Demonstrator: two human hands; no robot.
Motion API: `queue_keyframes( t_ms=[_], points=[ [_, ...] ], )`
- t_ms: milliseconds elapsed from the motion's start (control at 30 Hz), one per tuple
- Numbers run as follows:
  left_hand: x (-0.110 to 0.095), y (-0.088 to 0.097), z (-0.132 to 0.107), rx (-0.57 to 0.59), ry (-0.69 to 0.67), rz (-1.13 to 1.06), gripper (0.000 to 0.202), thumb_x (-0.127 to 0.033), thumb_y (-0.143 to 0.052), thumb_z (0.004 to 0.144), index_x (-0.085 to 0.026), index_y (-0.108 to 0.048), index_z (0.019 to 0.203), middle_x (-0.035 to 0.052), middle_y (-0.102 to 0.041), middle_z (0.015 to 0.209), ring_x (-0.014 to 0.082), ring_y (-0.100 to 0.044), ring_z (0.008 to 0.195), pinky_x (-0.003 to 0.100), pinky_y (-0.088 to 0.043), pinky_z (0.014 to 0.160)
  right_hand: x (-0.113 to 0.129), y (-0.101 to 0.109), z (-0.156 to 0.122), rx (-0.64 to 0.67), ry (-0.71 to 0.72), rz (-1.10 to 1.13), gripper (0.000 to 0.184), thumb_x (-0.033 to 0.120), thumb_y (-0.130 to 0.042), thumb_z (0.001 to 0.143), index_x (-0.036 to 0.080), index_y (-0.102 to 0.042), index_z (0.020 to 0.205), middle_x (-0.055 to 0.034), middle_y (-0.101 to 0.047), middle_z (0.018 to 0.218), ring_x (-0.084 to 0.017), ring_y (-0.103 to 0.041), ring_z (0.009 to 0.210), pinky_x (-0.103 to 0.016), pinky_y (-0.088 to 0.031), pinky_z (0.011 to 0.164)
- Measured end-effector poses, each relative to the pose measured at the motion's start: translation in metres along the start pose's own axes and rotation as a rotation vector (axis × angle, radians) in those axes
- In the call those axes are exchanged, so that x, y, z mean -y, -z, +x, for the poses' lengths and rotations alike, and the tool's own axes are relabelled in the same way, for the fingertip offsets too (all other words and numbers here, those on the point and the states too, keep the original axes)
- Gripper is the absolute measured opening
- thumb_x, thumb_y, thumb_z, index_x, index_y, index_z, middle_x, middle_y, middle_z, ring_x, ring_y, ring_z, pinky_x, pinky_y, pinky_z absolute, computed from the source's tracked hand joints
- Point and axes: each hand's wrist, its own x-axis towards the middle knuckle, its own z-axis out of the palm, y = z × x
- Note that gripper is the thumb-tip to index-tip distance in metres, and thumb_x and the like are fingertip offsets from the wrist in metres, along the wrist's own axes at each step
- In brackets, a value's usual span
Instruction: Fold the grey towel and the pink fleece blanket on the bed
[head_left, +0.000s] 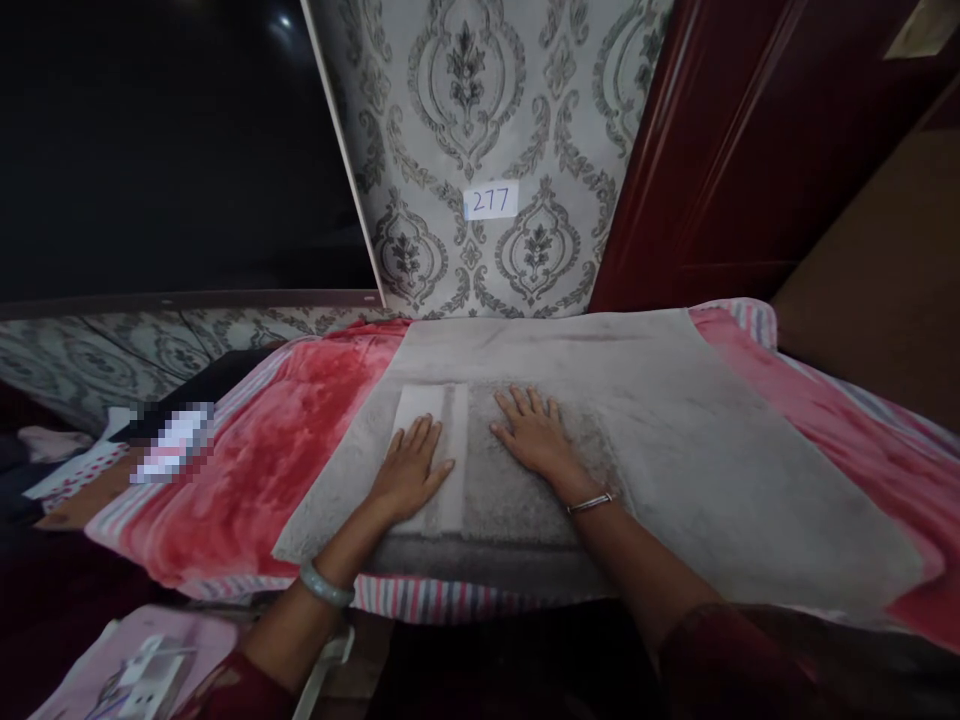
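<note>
A grey plush mat (697,420) lies spread over a red and pink blanket (285,440) on a bed. On the mat's near left part rests a smaller folded grey cloth (480,480) with a pale band along its left side. My left hand (411,468) lies flat on that pale band, fingers stretched forward. Palm down, my right hand (534,432) presses the darker part of the folded cloth, fingers spread. Neither hand grips anything. A bangle circles each wrist.
Patterned wallpaper (465,110) carries a label reading 277 (490,200). A dark red wooden door (720,170) stands at the right. A dark window pane (165,150) fills the upper left. Clutter lies at the left (90,450), and a pale object (150,670) sits at the bottom left.
</note>
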Motion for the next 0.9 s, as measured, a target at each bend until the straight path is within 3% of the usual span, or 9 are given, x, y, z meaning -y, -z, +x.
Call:
queue_keyframes(
  t_ms=[233,400,500,667,733,800,900],
  points=[
    [0.036,0.004,-0.004,0.002,0.154,-0.042,0.068,-0.051,-0.032,0.102,-0.013,-0.029,0.159,0.0163,-0.019,0.168,0.0283,-0.017,0.156,0.053,-0.022,0.124,-0.001,0.000,0.000,0.012,-0.012,-0.015,0.064,0.058,-0.031,0.103,0.030,-0.030,0.161,-0.0064,-0.023,0.169,-0.035,-0.016,0.154,-0.063,-0.016,0.120],
    [0.048,0.002,-0.020,-0.069,0.246,-0.155,0.065,-0.041,-0.038,0.099,-0.012,-0.034,0.157,0.0160,-0.036,0.162,0.0260,-0.030,0.152,0.049,-0.023,0.125,-0.002,-0.001,0.002,0.016,-0.013,-0.007,0.064,0.058,-0.029,0.103,0.030,-0.030,0.161,-0.0061,-0.022,0.169,-0.036,-0.014,0.154,-0.063,-0.015,0.120],
    [0.051,0.007,-0.019,-0.110,0.281,-0.312,0.068,-0.042,-0.051,0.092,-0.011,-0.043,0.152,0.0146,-0.047,0.156,0.0290,-0.043,0.145,0.047,-0.031,0.122,-0.003,-0.002,0.002,0.008,-0.008,0.003,0.065,0.058,-0.028,0.103,0.029,-0.030,0.161,-0.0066,-0.021,0.169,-0.036,-0.014,0.154,-0.063,-0.013,0.120],
    [0.050,0.020,-0.002,-0.167,0.426,-0.615,0.067,-0.040,-0.056,0.088,-0.010,-0.048,0.148,0.0151,-0.068,0.132,0.0282,-0.068,0.114,0.039,-0.056,0.097,-0.004,-0.001,0.002,0.015,-0.003,0.008,0.065,0.058,-0.028,0.103,0.029,-0.030,0.161,-0.0068,-0.021,0.169,-0.036,-0.015,0.154,-0.064,-0.013,0.120],
    [0.047,0.024,0.006,-0.137,0.465,-0.566,0.058,-0.034,-0.051,0.091,-0.010,-0.051,0.144,0.0133,-0.071,0.125,0.0263,-0.070,0.108,0.037,-0.057,0.094,-0.003,0.001,0.002,0.013,-0.003,0.013,0.065,0.058,-0.029,0.103,0.029,-0.031,0.161,-0.0068,-0.022,0.169,-0.036,-0.015,0.154,-0.063,-0.014,0.120],
    [0.041,0.027,0.010,-0.118,0.468,-0.465,0.050,-0.027,-0.047,0.092,-0.012,-0.056,0.139,0.0128,-0.071,0.127,0.0270,-0.067,0.115,0.040,-0.053,0.101,-0.003,0.002,0.001,0.004,-0.004,0.018,0.064,0.057,-0.031,0.103,0.029,-0.032,0.161,-0.0069,-0.022,0.169,-0.036,-0.017,0.154,-0.063,-0.015,0.120],
    [0.025,0.031,0.006,-0.168,0.494,-0.295,0.054,-0.023,-0.044,0.092,-0.009,-0.051,0.144,0.0195,-0.064,0.135,0.0332,-0.059,0.127,0.048,-0.045,0.110,-0.003,0.003,0.000,0.001,-0.006,0.017,0.063,0.057,-0.032,0.104,0.029,-0.032,0.161,-0.0068,-0.022,0.169,-0.035,-0.016,0.154,-0.062,-0.015,0.120]
  ],
)
